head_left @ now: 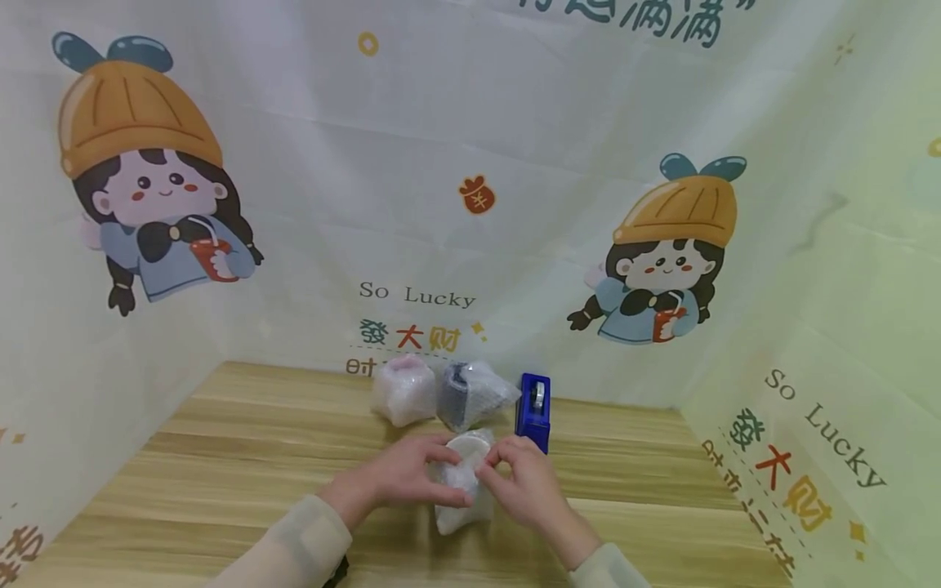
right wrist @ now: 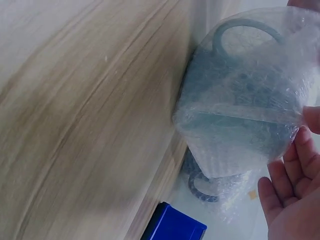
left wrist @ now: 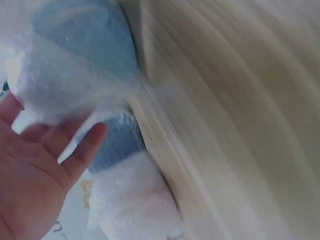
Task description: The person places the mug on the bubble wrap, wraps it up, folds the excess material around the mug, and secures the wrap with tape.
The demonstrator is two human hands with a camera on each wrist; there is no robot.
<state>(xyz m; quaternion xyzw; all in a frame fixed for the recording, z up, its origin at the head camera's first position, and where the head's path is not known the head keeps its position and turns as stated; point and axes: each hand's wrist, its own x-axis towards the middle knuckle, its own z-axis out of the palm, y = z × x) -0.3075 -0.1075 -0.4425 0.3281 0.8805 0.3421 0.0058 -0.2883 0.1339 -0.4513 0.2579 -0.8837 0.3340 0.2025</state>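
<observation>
A light-blue mug in bubble wrap stands on the wooden table, close to my body; its looped handle shows through the wrap in the right wrist view. My left hand holds it near the top, thumb on the near side and fingers on the far side. Bunched wrap covers the mug's upper part. With thumb and forefinger together, my right hand pinches at the wrap's right edge. Toward those fingertips a clear strip runs across the wrapped mug.
Behind the mug sit a pinkish bubble-wrapped bundle and a dark-blue wrapped mug. A blue tape dispenser stands to their right. Printed cloth walls the table at the back and sides.
</observation>
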